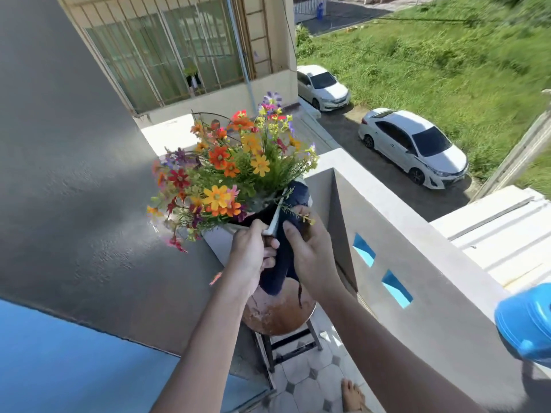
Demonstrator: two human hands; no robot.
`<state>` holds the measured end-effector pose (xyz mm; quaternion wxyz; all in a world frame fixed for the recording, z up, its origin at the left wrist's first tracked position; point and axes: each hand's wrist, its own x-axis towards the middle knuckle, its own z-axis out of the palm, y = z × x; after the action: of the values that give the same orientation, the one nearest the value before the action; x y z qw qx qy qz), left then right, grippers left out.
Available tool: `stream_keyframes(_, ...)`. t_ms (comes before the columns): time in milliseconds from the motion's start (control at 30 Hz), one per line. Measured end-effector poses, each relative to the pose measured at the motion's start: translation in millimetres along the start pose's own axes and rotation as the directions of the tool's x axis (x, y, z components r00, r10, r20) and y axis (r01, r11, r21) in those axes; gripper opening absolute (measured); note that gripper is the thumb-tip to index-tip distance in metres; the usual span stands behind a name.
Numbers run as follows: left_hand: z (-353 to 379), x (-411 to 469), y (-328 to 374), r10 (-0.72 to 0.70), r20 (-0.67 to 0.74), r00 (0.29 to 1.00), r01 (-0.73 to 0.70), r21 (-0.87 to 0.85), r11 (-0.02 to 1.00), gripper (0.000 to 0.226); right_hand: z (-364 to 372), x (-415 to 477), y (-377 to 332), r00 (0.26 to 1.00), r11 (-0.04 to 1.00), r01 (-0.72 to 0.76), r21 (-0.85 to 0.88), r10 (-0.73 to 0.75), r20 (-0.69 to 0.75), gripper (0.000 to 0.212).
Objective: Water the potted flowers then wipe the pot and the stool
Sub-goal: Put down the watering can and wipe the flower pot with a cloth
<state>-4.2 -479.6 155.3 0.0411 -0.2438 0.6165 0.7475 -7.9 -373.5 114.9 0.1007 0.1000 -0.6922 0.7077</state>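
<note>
A bunch of orange, yellow, red and purple flowers fills a white square pot held up above a round rust-stained stool. My left hand grips the pot's near corner at the rim. Pressed against the pot's right side is a dark blue cloth, which my right hand holds. The cloth hangs down over the stool top and also covers the pot's far right edge. Most of the pot's walls are hidden by flowers, hands and cloth.
A grey wall stands close on the left. A grey balcony parapet runs along the right, with a blue plastic container on its ledge. The floor is tiled and my bare foot shows there. Parked cars lie far below.
</note>
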Motion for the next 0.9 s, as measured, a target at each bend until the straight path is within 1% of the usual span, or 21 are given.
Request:
stream_keyframes(100, -2, -4, 0, 0.035, 0.025, 0.999, -0.038, 0.108, 0.993, 0.016, -3, 19, -6, 0.994, 1.000, 0.003, 0.004, -0.003, -0.106, 0.009)
stream_keyframes(167, -2, -10, 0, 0.032, 0.055, 0.998, -0.038, 0.113, 0.993, 0.022, -8, 35, -9, 0.985, 1.000, 0.005, -0.019, -0.008, -0.173, 0.012)
stream_keyframes(233, -5, -15, 1, 0.009, 0.094, 0.996, -0.019, 0.097, 0.995, 0.026, -13, 53, -12, 0.974, 0.998, -0.008, -0.062, -0.006, -0.225, 0.021)
stream_keyframes(300, -7, -17, 1, -0.024, 0.143, 0.989, 0.009, 0.100, 0.995, 0.022, -20, 72, -14, 0.969, 0.992, -0.079, -0.097, 0.054, -0.239, 0.029)
stream_keyframes(367, -10, -16, 0, -0.042, 0.159, 0.986, 0.022, 0.127, 0.992, 0.020, -26, 87, -20, 0.970, 0.987, -0.138, -0.078, 0.119, -0.211, 0.035)
stream_keyframes(400, -12, -15, 0, -0.039, 0.148, 0.988, 0.018, 0.140, 0.990, 0.020, -30, 93, -22, 0.972, 0.986, -0.162, -0.034, 0.154, -0.176, 0.032)
stream_keyframes(433, -15, -13, 1, -0.030, 0.131, 0.991, 0.010, 0.152, 0.988, 0.020, -35, 95, -26, 0.972, 0.979, -0.200, 0.030, 0.202, -0.123, 0.022)
stream_keyframes(467, -18, -11, 3, -0.024, 0.112, 0.993, 0.004, 0.171, 0.985, 0.020, -39, 100, -23, 0.963, 0.962, -0.259, 0.088, 0.265, -0.055, 0.017)
stream_keyframes(500, -23, -8, 4, -0.017, 0.099, 0.995, -0.003, 0.198, 0.980, 0.019, -45, 104, -22, 0.944, 0.935, -0.329, 0.130, 0.331, 0.002, 0.023)
stream_keyframes(533, -27, -5, 8, -0.010, 0.090, 0.996, -0.012, 0.237, 0.971, 0.017, -49, 108, -20, 0.918, 0.906, -0.396, 0.147, 0.396, 0.033, 0.023)
stream_keyframes(567, -32, -2, 10, 0.003, 0.086, 0.996, -0.026, 0.274, 0.961, 0.016, -53, 109, -20, 0.911, 0.901, -0.413, 0.135, 0.410, 0.053, 0.016)
stream_keyframes(633, -38, 0, 16, 0.021, 0.102, 0.995, -0.053, 0.321, 0.946, 0.017, -59, 115, -14, 0.914, 0.912, -0.403, 0.078, 0.398, 0.074, 0.022)
stream_keyframes(667, -40, 0, 20, 0.026, 0.120, 0.992, -0.066, 0.339, 0.938, 0.020, -59, 114, -16, 0.910, 0.912, -0.407, 0.055, 0.399, 0.107, 0.023)
stream_keyframes(733, -44, -2, 26, 0.037, 0.158, 0.987, -0.091, 0.355, 0.930, 0.022, -59, 118, -13, 0.914, 0.918, -0.395, 0.028, 0.390, 0.108, 0.024)
stream_keyframes(767, -46, -3, 29, 0.036, 0.175, 0.984, -0.098, 0.357, 0.929, 0.020, -61, 120, -12, 0.917, 0.924, -0.383, 0.003, 0.380, 0.119, 0.028)
stream_keyframes(800, -49, -3, 32, 0.036, 0.182, 0.983, -0.101, 0.360, 0.928, 0.019, -60, 122, -12, 0.921, 0.927, -0.375, -0.014, 0.374, 0.103, 0.038)
stream_keyframes(833, -51, -2, 33, 0.040, 0.190, 0.981, -0.108, 0.364, 0.925, 0.019, -62, 120, -20, 0.913, 0.919, -0.393, -0.029, 0.394, 0.107, 0.044)
stream_keyframes(900, -52, -1, 36, 0.056, 0.189, 0.980, -0.125, 0.373, 0.919, 0.025, -63, 114, -23, 0.883, 0.889, -0.446, -0.104, 0.456, 0.109, 0.044)
